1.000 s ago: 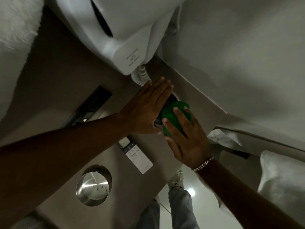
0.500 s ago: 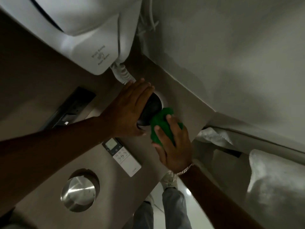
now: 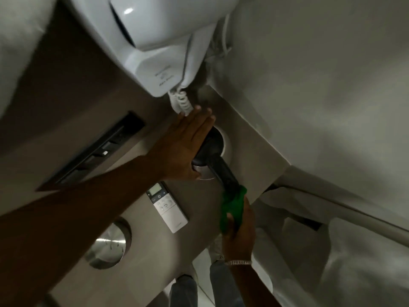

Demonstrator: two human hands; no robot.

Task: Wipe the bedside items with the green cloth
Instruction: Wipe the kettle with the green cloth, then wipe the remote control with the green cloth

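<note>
A black lamp-like fixture sits on the beige bedside top (image 3: 250, 156), with a round base (image 3: 211, 144) and a black stem (image 3: 223, 171) that points toward me. My left hand (image 3: 186, 147) lies flat against the left side of the base, fingers straight and together. My right hand (image 3: 240, 231) grips the green cloth (image 3: 232, 204), which is wrapped around the near end of the stem. The stem's tip is hidden inside the cloth.
A white corded telephone (image 3: 159, 41) stands at the back, its coiled cord (image 3: 181, 103) just beyond my left fingertips. A white remote (image 3: 168, 207), a round metal disc (image 3: 108, 244) and a black socket panel (image 3: 99, 149) lie to the left. White bedding (image 3: 354, 262) is on the right.
My right hand has slid the green cloth from the round base down along the stem toward me, which uncovers the stem. My left hand stays flat on the base.
</note>
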